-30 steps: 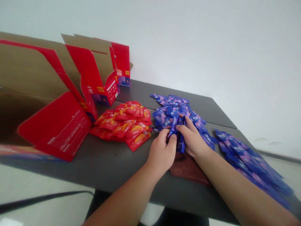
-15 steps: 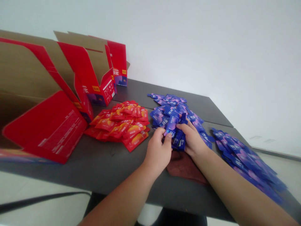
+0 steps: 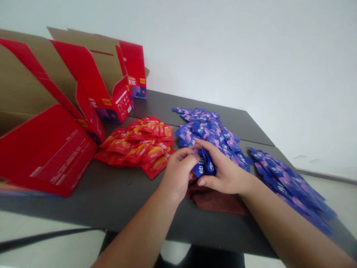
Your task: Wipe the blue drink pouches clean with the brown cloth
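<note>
My left hand (image 3: 178,172) and my right hand (image 3: 223,169) meet at the middle of the dark table (image 3: 131,201), both closed around a small stack of blue sachets (image 3: 205,165). The stack sits between my fingers, above a dark red cloth (image 3: 216,199). Just beyond my hands lies a loose pile of blue sachets (image 3: 208,128). A pile of red sachets (image 3: 141,143) lies to the left of my left hand.
A second long heap of blue sachets (image 3: 290,184) runs along the table's right side. Open red cardboard boxes (image 3: 41,123) stand at the left, another red box (image 3: 135,72) at the back. A white wall is behind the table.
My hands have gathered the blue sachets closer and lowered them toward the cloth; my right hand now wraps over the stack. The view has shifted slightly, so the boxes appear further left.
</note>
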`<state>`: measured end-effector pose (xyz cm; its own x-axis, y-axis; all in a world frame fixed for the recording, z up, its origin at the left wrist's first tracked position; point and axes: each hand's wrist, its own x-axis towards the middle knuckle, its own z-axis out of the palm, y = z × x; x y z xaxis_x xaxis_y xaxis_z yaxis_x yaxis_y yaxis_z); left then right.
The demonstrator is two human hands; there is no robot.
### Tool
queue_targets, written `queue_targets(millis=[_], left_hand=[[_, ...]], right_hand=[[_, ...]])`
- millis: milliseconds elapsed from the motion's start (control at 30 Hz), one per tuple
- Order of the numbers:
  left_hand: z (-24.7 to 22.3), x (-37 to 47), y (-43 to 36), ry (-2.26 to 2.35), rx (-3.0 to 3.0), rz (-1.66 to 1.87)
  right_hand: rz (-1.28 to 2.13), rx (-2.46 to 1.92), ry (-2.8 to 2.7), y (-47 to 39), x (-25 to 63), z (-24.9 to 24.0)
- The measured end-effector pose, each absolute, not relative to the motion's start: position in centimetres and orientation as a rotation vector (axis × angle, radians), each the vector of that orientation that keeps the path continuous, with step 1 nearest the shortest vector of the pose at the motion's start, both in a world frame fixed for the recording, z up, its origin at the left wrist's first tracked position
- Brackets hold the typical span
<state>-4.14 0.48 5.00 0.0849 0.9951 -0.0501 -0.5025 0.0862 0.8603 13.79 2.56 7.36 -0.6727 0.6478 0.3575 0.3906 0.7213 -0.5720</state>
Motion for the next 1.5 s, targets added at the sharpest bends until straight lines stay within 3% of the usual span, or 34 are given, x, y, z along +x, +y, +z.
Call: queue_targets(millis=[133, 333, 467, 633, 867, 1133, 1500], left_hand=[[5.4, -4.5, 0.7, 0.750, 0.727, 1.308], [4.4, -4.1, 0.7, 0.823, 0.858, 1.381], [3.3, -3.6, 0.1, 0.965, 1.322, 1.301], [2.7, -2.9, 0.1, 0.978, 1.816, 1.255], [2.0, -3.2, 0.9, 1.157, 1.849, 1.241], [1.5, -3.3, 0.8, 1.257, 1.815, 1.208], [1.1, -3.3, 1.1, 1.351, 1.733, 1.265]], right_hand=[[0.570, -0.897, -2.428, 2.7, 13.0, 6.6], [0.750, -1.026, -2.000, 3.9, 13.1, 5.1], [0.969, -0.965, -1.756, 4.8, 13.4, 4.4], [0.782, -0.857, -1.844, 4.5, 12.7, 4.8], [0.614, -0.762, -1.978, 5.2, 13.1, 3.7], [1.022, -0.856, -1.816, 5.3, 13.6, 2.2], [1.061, -1.041, -1.809, 4.9, 13.3, 3.0]])
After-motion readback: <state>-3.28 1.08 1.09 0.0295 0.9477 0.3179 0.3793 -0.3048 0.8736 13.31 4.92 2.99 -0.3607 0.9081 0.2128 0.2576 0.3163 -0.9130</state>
